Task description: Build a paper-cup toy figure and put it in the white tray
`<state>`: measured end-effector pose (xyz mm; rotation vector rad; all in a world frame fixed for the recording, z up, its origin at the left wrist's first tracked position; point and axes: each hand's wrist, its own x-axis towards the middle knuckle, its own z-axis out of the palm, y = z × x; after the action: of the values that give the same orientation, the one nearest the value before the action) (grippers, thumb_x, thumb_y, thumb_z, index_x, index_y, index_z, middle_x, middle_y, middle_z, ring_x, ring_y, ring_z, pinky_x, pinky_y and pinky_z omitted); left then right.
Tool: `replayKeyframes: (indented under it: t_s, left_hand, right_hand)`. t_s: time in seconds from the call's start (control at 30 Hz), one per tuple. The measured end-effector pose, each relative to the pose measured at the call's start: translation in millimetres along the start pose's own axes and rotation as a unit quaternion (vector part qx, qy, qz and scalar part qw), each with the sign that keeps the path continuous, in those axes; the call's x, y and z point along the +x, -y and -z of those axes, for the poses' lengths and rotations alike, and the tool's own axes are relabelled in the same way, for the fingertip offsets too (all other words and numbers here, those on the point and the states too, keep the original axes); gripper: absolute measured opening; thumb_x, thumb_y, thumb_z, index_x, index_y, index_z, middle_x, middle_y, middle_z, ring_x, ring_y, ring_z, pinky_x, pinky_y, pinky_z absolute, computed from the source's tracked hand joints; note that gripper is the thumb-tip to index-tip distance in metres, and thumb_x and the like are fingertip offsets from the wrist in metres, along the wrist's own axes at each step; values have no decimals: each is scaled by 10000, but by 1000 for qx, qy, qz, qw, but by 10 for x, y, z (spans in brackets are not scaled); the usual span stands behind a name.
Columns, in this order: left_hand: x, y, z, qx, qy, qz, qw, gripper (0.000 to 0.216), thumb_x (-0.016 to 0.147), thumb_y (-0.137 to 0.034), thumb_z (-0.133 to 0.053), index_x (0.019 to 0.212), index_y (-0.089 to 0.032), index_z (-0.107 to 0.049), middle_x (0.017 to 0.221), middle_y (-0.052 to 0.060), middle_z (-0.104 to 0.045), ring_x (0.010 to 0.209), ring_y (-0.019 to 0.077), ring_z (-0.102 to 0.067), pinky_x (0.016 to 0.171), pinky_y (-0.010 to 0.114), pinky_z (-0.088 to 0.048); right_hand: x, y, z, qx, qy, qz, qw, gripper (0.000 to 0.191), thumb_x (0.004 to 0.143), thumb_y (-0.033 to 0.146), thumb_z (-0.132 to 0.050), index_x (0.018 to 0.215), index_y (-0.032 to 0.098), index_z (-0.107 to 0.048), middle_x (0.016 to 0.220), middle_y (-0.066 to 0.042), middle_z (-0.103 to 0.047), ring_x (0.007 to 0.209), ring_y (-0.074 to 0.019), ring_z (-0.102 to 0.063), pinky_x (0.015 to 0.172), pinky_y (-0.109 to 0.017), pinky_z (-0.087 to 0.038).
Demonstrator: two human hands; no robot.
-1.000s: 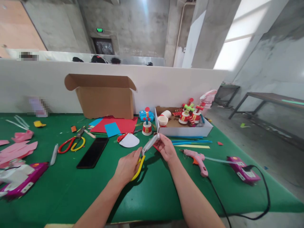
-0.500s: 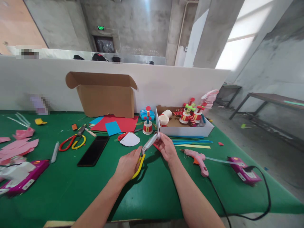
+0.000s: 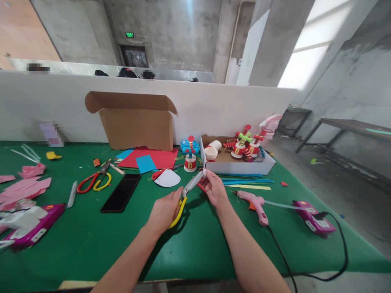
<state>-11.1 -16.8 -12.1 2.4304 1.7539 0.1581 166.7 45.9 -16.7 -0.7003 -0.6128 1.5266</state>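
Observation:
My left hand (image 3: pixel 164 209) is closed around the yellow handle of a pair of scissors (image 3: pixel 184 201), whose blades point away and to the right. At the blade tips my right hand (image 3: pixel 215 188) is closed in a pinch. What its fingertips hold is too small to make out; a bit of red (image 3: pixel 201 187) shows beside them. Just beyond the tips stands a red-and-white paper-cup figure (image 3: pixel 190 162) with a blue cross-shaped body and a round red head. A white rounded paper piece (image 3: pixel 167 178) lies left of it, over something red.
To the right are a pink glue gun (image 3: pixel 255 205), its cord and a purple power strip (image 3: pixel 314 219). A white box (image 3: pixel 240 168) holds similar figures. Leftward lie a phone (image 3: pixel 121 193), other scissors (image 3: pixel 94 181) and pink paper (image 3: pixel 29 191). A cardboard lid (image 3: pixel 137 128) leans behind.
Both hands and the scissors stay in nearly the same place at the pinched spot. The view has shifted very slightly; nothing else has visibly moved.

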Motion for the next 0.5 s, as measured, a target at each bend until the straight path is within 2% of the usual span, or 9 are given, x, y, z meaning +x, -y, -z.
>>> replayKeyframes:
  t_s: [0.5]
  left_hand:
    - [-5, 16, -38, -20, -10, -10, 1000, 524, 847, -159, -408, 1369, -162, -362, 1158, 130, -634, 960, 231, -651, 764, 306, -500]
  right_hand:
    - [-1, 0, -4, -9, -3, 3, 1000, 299, 603, 366, -818, 819, 191, -707, 730, 14, -715, 651, -99, -639, 671, -230, -547]
